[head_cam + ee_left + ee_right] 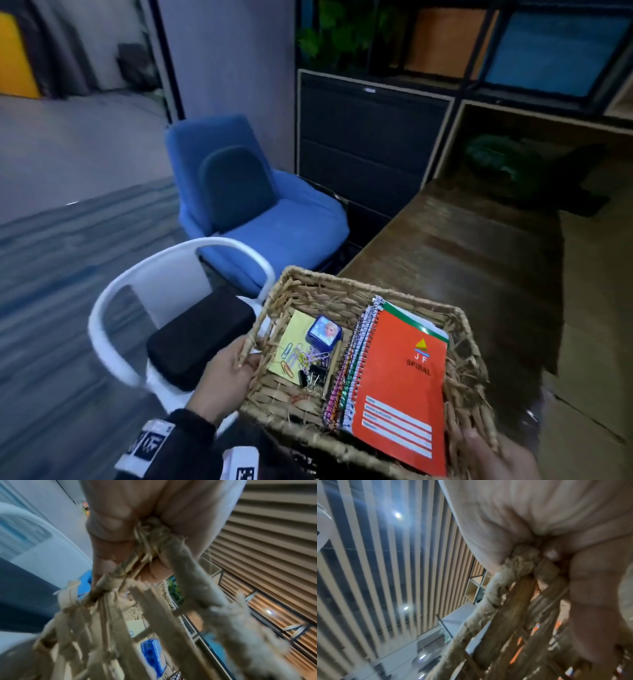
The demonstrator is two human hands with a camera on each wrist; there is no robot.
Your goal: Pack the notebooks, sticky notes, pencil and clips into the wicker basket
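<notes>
The wicker basket [329, 291] is held up in the air between both hands. My left hand [233, 363] grips its left rim, fingers curled round the wicker basket [154, 545]. My right hand [496, 455] grips the near right rim of the wicker basket [513, 574]. Inside lie a stack of spiral notebooks [400, 377] with an orange cover on top, a yellow sticky-note pad [294, 329], coloured paper clips [301, 356], black binder clips [311, 375], a pencil [330, 370] and a blue sharpener [323, 333]. The blue sharpener [152, 655] shows through the weave.
A white chair [144, 308] with a black case [198, 342] on its seat stands just left of the basket. Behind it is a blue armchair [260, 212]. A wooden table [462, 246] extends to the right, with dark cabinets [370, 144] and shelves beyond.
</notes>
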